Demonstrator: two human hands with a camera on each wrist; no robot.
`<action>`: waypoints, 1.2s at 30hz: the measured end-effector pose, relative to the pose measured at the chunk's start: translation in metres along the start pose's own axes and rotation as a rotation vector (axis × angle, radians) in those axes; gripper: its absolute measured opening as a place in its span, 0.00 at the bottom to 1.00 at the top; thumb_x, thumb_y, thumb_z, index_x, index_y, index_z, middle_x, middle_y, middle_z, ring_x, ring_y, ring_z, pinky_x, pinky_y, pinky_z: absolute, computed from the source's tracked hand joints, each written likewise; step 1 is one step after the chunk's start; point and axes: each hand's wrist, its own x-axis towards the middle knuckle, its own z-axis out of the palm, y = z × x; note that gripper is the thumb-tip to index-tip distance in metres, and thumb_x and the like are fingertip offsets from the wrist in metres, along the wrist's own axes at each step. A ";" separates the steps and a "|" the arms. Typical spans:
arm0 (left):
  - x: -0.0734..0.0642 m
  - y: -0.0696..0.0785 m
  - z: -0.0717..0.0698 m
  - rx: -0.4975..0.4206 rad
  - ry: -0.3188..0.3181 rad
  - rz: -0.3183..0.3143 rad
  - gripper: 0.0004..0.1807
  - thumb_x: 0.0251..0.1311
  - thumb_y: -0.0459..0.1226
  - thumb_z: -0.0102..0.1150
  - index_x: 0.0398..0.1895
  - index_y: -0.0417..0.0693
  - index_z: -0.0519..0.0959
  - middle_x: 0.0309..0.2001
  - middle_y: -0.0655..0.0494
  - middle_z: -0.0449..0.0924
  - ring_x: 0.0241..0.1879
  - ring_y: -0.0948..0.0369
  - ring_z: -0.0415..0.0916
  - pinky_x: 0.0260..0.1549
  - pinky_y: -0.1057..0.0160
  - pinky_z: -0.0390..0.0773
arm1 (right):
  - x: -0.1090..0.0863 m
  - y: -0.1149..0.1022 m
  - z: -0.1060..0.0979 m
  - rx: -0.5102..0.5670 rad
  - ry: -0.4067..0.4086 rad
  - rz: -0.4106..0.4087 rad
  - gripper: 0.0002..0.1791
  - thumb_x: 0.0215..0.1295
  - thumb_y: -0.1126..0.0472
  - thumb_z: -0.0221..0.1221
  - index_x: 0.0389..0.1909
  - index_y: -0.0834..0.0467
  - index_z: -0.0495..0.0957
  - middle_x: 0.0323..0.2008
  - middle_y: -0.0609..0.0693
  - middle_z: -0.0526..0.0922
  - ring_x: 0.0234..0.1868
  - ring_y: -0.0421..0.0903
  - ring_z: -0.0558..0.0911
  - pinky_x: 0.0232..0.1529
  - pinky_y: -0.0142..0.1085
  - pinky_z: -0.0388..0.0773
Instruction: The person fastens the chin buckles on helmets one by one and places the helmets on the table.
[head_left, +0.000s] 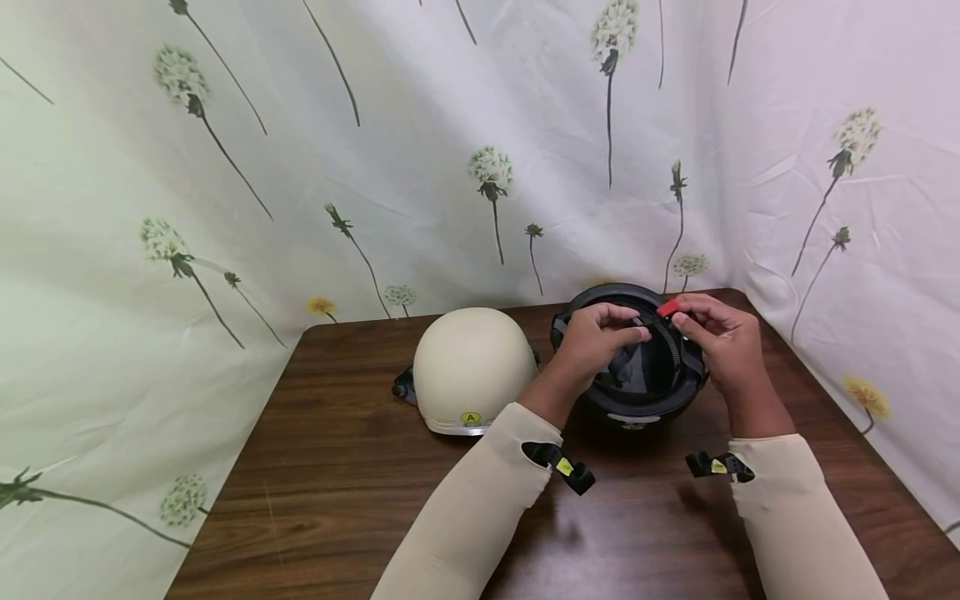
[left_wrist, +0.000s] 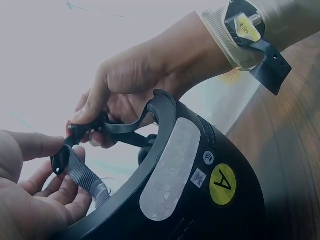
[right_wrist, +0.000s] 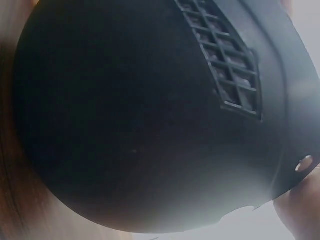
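Observation:
A black helmet (head_left: 641,404) lies upside down on the table, its opening upward. Over that opening my left hand (head_left: 600,337) pinches a black buckle end (left_wrist: 61,160) on a grey strap (left_wrist: 87,175). Across from it, my right hand (head_left: 723,342) holds the other buckle part, which has a red tab (head_left: 668,308), between thumb and fingers. In the left wrist view the two buckle parts meet or nearly meet. The right wrist view is mostly filled by the black shell (right_wrist: 125,115) and its vent grille (right_wrist: 230,70); the right fingers are hidden there.
A cream helmet (head_left: 472,367) with a yellow "A" sticker sits dome up, left of the black one. Both stand on a dark brown wooden table (head_left: 337,500). A flower-print curtain (head_left: 420,167) hangs behind and along the sides.

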 end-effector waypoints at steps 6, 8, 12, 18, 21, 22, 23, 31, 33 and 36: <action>0.001 0.002 0.005 -0.032 -0.015 -0.017 0.12 0.66 0.31 0.76 0.52 0.43 0.89 0.47 0.54 0.92 0.43 0.66 0.88 0.55 0.59 0.87 | -0.001 -0.001 0.000 0.024 -0.014 -0.019 0.07 0.69 0.83 0.62 0.45 0.83 0.84 0.45 0.44 0.93 0.48 0.37 0.88 0.47 0.24 0.85; 0.000 0.002 0.006 -0.047 -0.018 -0.019 0.13 0.66 0.30 0.75 0.53 0.42 0.89 0.47 0.52 0.92 0.42 0.65 0.88 0.52 0.61 0.86 | -0.001 -0.001 0.001 0.028 -0.017 -0.023 0.07 0.69 0.84 0.62 0.44 0.83 0.84 0.46 0.45 0.93 0.49 0.38 0.88 0.48 0.24 0.85; -0.002 0.003 0.008 -0.073 -0.029 -0.023 0.13 0.67 0.30 0.75 0.53 0.41 0.89 0.48 0.50 0.93 0.42 0.65 0.89 0.49 0.62 0.86 | -0.001 0.000 0.002 -0.001 -0.017 -0.030 0.07 0.68 0.84 0.62 0.44 0.85 0.82 0.46 0.44 0.93 0.51 0.39 0.88 0.49 0.24 0.85; -0.003 0.005 0.010 -0.084 -0.031 -0.011 0.12 0.66 0.29 0.75 0.51 0.42 0.90 0.49 0.50 0.93 0.43 0.65 0.88 0.49 0.63 0.86 | -0.002 0.001 0.002 -0.062 -0.029 -0.052 0.07 0.67 0.85 0.62 0.43 0.86 0.82 0.46 0.41 0.93 0.53 0.37 0.87 0.50 0.23 0.84; -0.002 0.005 0.012 -0.079 -0.024 -0.010 0.12 0.66 0.29 0.75 0.51 0.42 0.90 0.48 0.51 0.92 0.42 0.65 0.88 0.46 0.65 0.84 | -0.003 0.000 0.002 -0.071 -0.034 -0.053 0.07 0.68 0.84 0.62 0.44 0.85 0.83 0.47 0.41 0.93 0.53 0.36 0.87 0.50 0.22 0.84; -0.002 0.004 0.012 -0.081 -0.024 -0.010 0.12 0.66 0.29 0.75 0.51 0.41 0.89 0.47 0.51 0.92 0.42 0.65 0.88 0.45 0.66 0.83 | -0.003 -0.001 0.002 -0.070 -0.036 -0.049 0.07 0.68 0.84 0.62 0.44 0.85 0.83 0.47 0.41 0.92 0.53 0.36 0.87 0.50 0.22 0.84; -0.001 0.005 0.013 -0.081 -0.026 -0.011 0.12 0.66 0.29 0.75 0.51 0.41 0.89 0.47 0.51 0.92 0.41 0.66 0.88 0.44 0.67 0.83 | -0.003 -0.001 0.002 -0.066 -0.038 -0.045 0.07 0.68 0.84 0.62 0.45 0.84 0.83 0.47 0.41 0.92 0.53 0.36 0.87 0.50 0.22 0.84; -0.002 0.005 0.013 -0.054 -0.033 0.004 0.13 0.66 0.28 0.75 0.52 0.39 0.88 0.49 0.49 0.92 0.43 0.65 0.89 0.45 0.68 0.83 | -0.004 0.000 -0.001 -0.030 -0.066 -0.009 0.06 0.71 0.82 0.62 0.45 0.78 0.84 0.48 0.44 0.91 0.50 0.36 0.89 0.48 0.24 0.85; -0.002 0.004 0.013 -0.041 -0.030 0.007 0.13 0.66 0.28 0.75 0.52 0.39 0.89 0.49 0.49 0.92 0.42 0.66 0.88 0.45 0.68 0.83 | -0.004 0.000 -0.002 -0.011 -0.071 0.005 0.06 0.71 0.81 0.62 0.45 0.75 0.84 0.48 0.46 0.91 0.49 0.36 0.89 0.48 0.24 0.85; -0.002 0.004 0.014 -0.031 -0.026 0.009 0.12 0.66 0.29 0.75 0.52 0.40 0.89 0.48 0.50 0.92 0.41 0.67 0.87 0.45 0.68 0.83 | -0.003 -0.001 -0.002 -0.018 -0.071 0.024 0.09 0.71 0.80 0.63 0.48 0.72 0.83 0.47 0.45 0.91 0.47 0.35 0.89 0.47 0.24 0.85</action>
